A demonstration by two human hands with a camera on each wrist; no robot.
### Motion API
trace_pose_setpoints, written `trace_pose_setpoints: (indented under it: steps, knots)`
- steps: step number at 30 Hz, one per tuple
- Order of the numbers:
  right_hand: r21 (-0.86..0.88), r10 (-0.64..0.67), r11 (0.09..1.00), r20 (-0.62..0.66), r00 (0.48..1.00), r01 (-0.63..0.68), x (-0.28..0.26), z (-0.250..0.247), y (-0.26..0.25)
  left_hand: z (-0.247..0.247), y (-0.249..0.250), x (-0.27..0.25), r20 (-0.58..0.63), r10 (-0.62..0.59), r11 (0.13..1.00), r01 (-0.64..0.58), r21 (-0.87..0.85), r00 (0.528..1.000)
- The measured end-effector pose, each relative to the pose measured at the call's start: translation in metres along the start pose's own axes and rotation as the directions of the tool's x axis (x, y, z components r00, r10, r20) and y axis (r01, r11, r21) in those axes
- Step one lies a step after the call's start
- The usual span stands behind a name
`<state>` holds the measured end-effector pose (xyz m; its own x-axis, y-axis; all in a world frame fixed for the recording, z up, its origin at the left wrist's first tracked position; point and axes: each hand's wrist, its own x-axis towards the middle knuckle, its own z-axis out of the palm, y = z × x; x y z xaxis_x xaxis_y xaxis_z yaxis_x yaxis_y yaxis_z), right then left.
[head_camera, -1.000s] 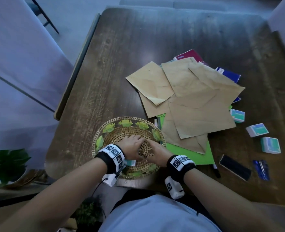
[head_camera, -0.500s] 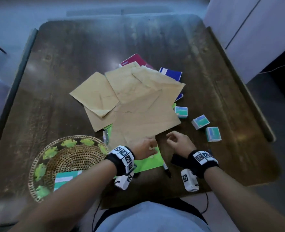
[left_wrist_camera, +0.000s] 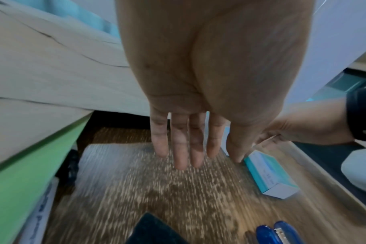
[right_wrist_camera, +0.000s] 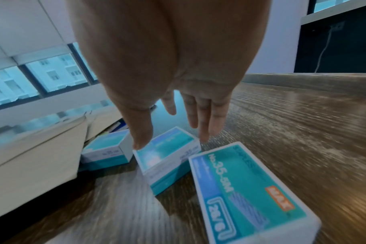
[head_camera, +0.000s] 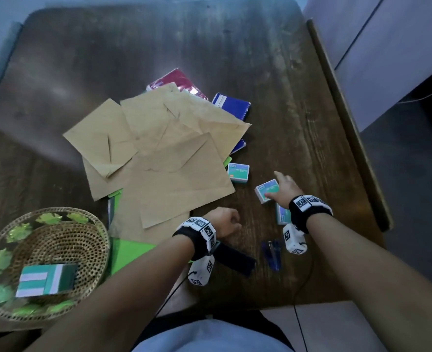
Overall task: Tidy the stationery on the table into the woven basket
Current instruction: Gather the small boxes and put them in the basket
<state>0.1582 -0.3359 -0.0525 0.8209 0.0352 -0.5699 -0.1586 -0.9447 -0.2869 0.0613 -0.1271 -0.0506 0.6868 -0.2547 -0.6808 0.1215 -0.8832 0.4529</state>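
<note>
The woven basket sits at the table's near left with a green and white box inside. Three teal staple boxes lie on the right: a far one, a middle one and a near one. My right hand hangs over the middle box, fingers straight, thumb at its near corner and fingertips at its far edge. My left hand hovers over bare wood beside the brown envelopes; its fingers hang straight and hold nothing.
A green folder lies under the envelopes, and red and blue notebooks poke out behind. A black flat item and a blue stapler lie near the front edge. The table's right rim is close.
Both hands left the basket, with the green and white box staying inside. My right hand moved forward and right onto the middle staple box; my left hand drifted right off the envelopes.
</note>
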Motion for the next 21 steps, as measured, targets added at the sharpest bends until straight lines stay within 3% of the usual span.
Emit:
trace_pose_setpoints:
  steps: [5, 9, 13, 21]
  knots:
    - [-0.138, -0.022, 0.989, 0.174, 0.984, 0.047, 0.019, 0.005, -0.007, 0.005, -0.006, 0.004, 0.021, -0.080, 0.997, 0.080, -0.011, 0.997]
    - [-0.150, -0.083, 0.983, 0.156, 0.984, 0.107, 0.019, 0.003, -0.010, 0.000, -0.006, 0.005, 0.001, -0.108, 0.993, 0.108, -0.052, 0.994]
    - [-0.095, -0.147, 0.983, 0.109, 0.983, 0.158, 0.007, 0.006, -0.011, -0.008, 0.000, 0.008, -0.096, -0.087, 0.986, 0.073, -0.148, 0.992]
    - [-0.021, -0.299, 0.951, 0.169, 0.939, 0.307, -0.029, 0.017, -0.026, -0.015, 0.003, 0.005, -0.187, -0.031, 0.978, -0.009, -0.210, 0.982]
